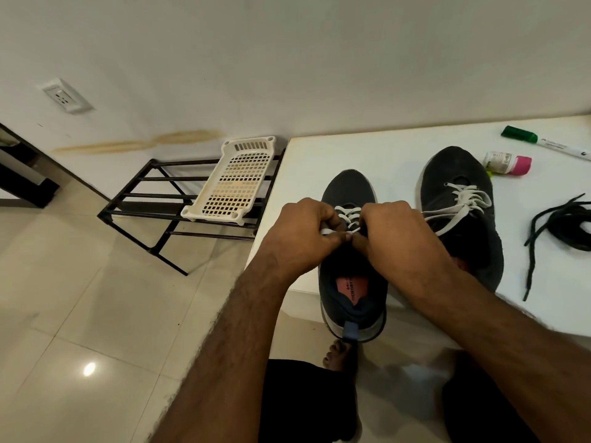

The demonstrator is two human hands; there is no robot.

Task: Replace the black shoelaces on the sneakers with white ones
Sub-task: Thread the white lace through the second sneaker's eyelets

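Observation:
Two dark sneakers stand on a white table [319,161]. The near sneaker [348,187] hangs with its heel over the table's front edge and has a white lace [347,212] threaded through its eyelets. My left hand [303,231] and my right hand [396,231] meet over its tongue, each pinching an end of that white lace. The far sneaker [460,167], to the right, carries a loosely threaded white lace [463,203]. A pile of black laces [563,225] lies at the table's right edge.
A green-capped marker [540,140] and a small pink-capped bottle [508,163] lie at the back right of the table. Left of the table stands a black metal rack [153,199] with a white plastic tray [233,183] on it. Tiled floor below; my legs are under the table edge.

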